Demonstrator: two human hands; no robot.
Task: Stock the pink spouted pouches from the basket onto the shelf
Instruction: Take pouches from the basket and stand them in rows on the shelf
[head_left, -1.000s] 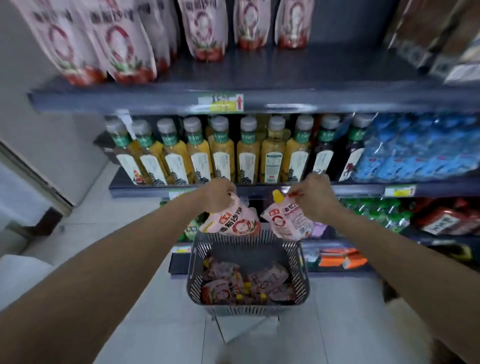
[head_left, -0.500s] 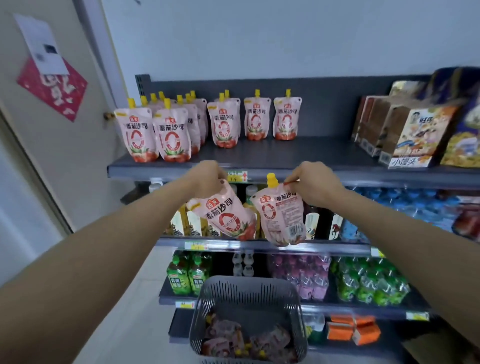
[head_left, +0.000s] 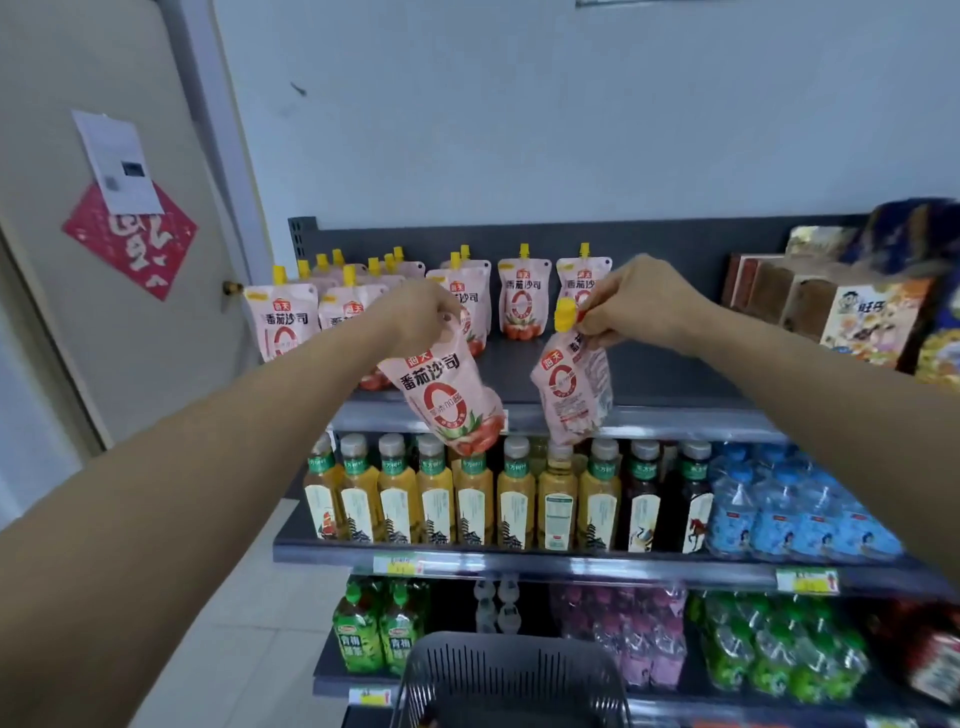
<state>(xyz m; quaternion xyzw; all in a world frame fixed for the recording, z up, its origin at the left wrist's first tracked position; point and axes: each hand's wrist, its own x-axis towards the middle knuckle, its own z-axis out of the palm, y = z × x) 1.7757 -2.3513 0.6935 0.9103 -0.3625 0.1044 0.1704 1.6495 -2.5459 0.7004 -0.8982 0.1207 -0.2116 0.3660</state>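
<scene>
Left pouch (head_left: 447, 400) and right pouch (head_left: 571, 395) dangle before the shelf (head_left: 649, 374), gripped at their tops by left hand (head_left: 421, 317) and right hand (head_left: 639, 306); swinging in, they may topple the standing row (head_left: 519, 304).

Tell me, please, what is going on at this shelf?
A person is stocking a shop shelf. The left hand grips one pink pouch by its top, and the right hand pinches a second pouch beside its yellow cap. Both hang in front of the top shelf, where matching pouches stand. The basket sits below.
</scene>
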